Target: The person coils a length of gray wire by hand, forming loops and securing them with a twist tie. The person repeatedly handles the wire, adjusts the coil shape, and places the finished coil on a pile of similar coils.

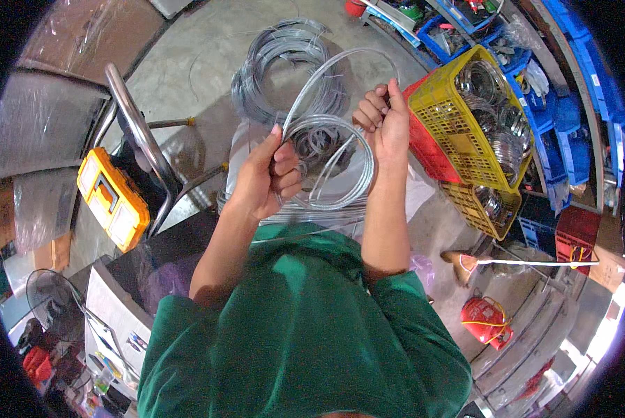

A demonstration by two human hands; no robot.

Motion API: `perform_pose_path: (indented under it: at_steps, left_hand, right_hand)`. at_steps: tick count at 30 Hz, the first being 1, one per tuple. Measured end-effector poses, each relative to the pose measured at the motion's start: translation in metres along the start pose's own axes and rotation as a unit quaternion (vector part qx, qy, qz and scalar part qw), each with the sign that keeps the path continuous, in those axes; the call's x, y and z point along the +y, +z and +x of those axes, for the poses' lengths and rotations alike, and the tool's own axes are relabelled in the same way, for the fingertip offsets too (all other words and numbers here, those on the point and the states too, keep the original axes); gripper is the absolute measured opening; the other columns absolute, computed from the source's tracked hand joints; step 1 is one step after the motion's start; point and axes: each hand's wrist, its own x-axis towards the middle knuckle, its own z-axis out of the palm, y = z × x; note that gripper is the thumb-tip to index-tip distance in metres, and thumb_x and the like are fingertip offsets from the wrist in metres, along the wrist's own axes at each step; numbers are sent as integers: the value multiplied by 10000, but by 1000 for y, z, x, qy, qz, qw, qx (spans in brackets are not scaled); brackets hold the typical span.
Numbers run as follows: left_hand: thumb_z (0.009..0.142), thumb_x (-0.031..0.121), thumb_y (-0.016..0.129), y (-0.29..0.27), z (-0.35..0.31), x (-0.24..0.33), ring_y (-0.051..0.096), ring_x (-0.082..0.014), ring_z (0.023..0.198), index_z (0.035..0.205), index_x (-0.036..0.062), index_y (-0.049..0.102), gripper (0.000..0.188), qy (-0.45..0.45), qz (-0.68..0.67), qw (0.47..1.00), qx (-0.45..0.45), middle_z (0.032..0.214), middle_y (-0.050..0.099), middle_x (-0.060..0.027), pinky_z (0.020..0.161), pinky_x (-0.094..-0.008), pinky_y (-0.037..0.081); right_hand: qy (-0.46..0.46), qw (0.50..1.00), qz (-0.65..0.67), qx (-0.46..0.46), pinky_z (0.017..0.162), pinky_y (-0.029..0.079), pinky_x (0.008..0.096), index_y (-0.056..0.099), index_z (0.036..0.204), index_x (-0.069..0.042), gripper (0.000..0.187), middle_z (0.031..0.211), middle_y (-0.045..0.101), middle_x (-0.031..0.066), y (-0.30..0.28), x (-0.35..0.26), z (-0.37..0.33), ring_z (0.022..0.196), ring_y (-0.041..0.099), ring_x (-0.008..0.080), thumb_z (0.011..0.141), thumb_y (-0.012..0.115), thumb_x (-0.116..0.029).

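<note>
My left hand (270, 171) is closed round one side of a coil of silvery wire rope (372, 167), thumb pointing up. From that grip a loose length arcs up and over to my right hand (383, 122), whose fingers are curled round it. The coil's loops hang between my two forearms. Below them, more small wire coils (319, 145) lie on a pale surface, partly hidden by the held loops. Farther off, a large bundle of grey wire (251, 76) rests in rings, just beyond my left hand.
Right, yellow crates (434, 104) hold shiny wire coils, beside a red crate (424, 143) and blue bins (577, 153). Left stand an orange toolbox (113, 198), a metal tube frame (141, 132) and plastic-wrapped boxes (40, 125). A red cylinder (485, 322) and broom (466, 267) are at right.
</note>
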Motion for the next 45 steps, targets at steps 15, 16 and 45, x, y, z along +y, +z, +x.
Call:
perform_pose_path:
  at_steps: [15, 16, 45]
  left_hand:
    - [1035, 479, 487, -16, 17, 1, 217, -66, 480, 732, 199, 428, 417, 33, -24, 995, 92, 600, 283, 90, 446, -269, 174]
    - [1034, 480, 488, -18, 20, 3, 221, -69, 482, 733, 200, 426, 415, 60, -30, 993, 92, 597, 278, 90, 448, -270, 177]
    - [1042, 464, 465, -5, -25, 62, 156, -71, 439, 699, 193, 412, 441, 222, -15, 975, -26, 549, 219, 100, 430, -267, 145]
  right_hand:
    - [127, 988, 33, 83, 499, 387, 274, 551, 906, -48, 268, 686, 427, -3, -41, 27, -1, 519, 394, 133, 1032, 527, -283]
    - [133, 986, 57, 78, 550, 437, 300, 565, 933, -43, 276, 712, 460, 14, -41, 38, -10, 559, 458, 161, 1033, 523, -297]
    - [-233, 461, -855, 42, 691, 485, 397, 601, 957, 32, 299, 832, 637, 202, -99, -51, -88, 799, 630, 381, 1023, 548, -255]
